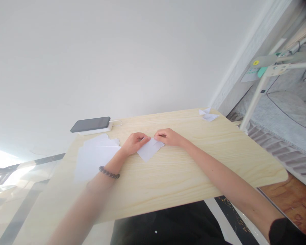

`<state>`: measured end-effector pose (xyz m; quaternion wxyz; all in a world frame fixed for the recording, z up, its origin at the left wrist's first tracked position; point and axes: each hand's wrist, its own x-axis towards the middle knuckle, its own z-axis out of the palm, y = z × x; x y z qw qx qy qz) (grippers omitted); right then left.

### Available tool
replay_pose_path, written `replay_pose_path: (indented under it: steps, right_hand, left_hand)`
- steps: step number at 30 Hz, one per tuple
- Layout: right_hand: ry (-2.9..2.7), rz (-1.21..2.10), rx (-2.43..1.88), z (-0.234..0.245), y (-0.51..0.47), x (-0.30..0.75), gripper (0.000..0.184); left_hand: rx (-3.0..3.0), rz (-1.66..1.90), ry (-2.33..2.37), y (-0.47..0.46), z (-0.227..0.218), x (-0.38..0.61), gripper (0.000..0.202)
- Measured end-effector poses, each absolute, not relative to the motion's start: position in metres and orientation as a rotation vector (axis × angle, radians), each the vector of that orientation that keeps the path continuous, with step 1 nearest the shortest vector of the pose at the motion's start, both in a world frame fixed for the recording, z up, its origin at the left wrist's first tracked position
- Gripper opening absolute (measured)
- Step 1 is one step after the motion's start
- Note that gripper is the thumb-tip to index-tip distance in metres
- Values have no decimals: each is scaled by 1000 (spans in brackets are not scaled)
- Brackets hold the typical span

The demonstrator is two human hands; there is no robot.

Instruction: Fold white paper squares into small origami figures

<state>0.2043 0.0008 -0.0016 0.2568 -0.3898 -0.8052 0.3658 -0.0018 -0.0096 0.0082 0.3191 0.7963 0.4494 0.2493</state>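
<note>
A small piece of white paper [148, 151] is held between both hands just over the middle of the table. My left hand [135, 143], with a dark bead bracelet at its wrist, pinches the paper's upper left edge between thumb and fingers. Opposite it, my right hand [168, 136] grips the upper right edge in the same way. The paper's right edge looks uneven. Larger white sheets [97, 160] lie flat beside my left forearm, partly covered by it.
A dark phone [91, 124] rests on a white block at the table's back left, with a white cable plugged in. Folded white paper pieces [209, 115] lie at the back right corner. Behind the wooden table [188, 170] rises a wall; a white metal frame [255, 98] stands to the right.
</note>
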Motion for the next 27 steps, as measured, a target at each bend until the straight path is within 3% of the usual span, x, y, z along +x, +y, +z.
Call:
replay_pose_path:
  steps: [12, 27]
  right_hand:
    - [-2194, 891, -1040, -3, -5, 193, 19]
    - [-2136, 1016, -1068, -2, 2, 200, 25]
  left_hand:
    - [2255, 681, 1088, -6, 3, 0, 28]
    - [1940, 683, 1220, -11, 10, 2, 37]
